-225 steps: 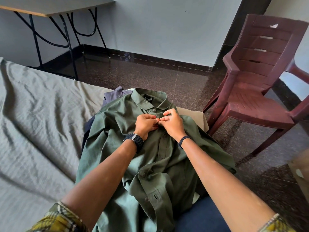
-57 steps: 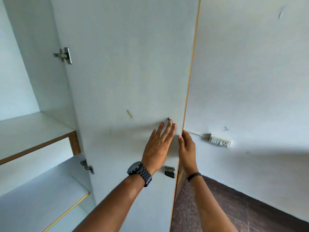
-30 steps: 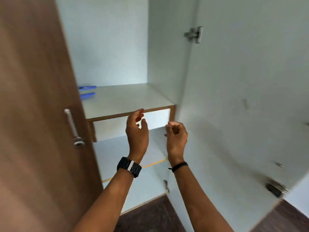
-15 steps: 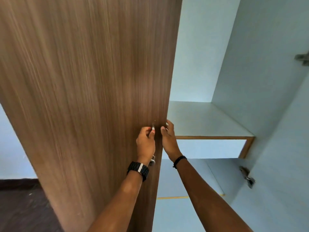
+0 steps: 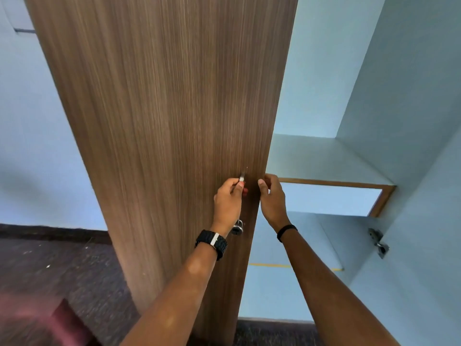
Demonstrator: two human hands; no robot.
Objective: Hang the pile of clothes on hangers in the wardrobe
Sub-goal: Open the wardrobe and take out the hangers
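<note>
1. Head view: the wood-grain wardrobe door [image 5: 169, 136] stands upright, long axis vertical, with its outer face toward the camera and its free edge on the right.
2. The metal handle [image 5: 240, 201] is mounted vertically near that free edge. Only its top end and its lower mount show; the middle is hidden behind the left hand.
3. The left hand [image 5: 228, 203] has its fingers curled round the handle and grips it. A black watch [image 5: 212, 243] sits on that wrist.
4. The right hand [image 5: 272, 198] lies just beside the left, at the door's free edge. Its thumb rests on the outer face and its fingers curl round the edge, holding the door. A thin black band [image 5: 287, 231] circles that wrist.
5. To the right of the door edge, the wardrobe interior [image 5: 321, 78] is open to view and pale. A shelf [image 5: 321, 158] with a wood-trimmed front edge lies level with the hands, with another shelf lower down.
6. The inner face of a second door [image 5: 421, 221] stands open at far right, with a metal hinge [image 5: 378, 242] on it.
7. To the left of the door there is a pale wall [image 5: 32, 146] above dark flooring [image 5: 55, 268]. A blurred maroon object [image 5: 67, 323] sits at the lower left corner; its identity cannot be determined.
8. No clothes or hangers appear in this view.
</note>
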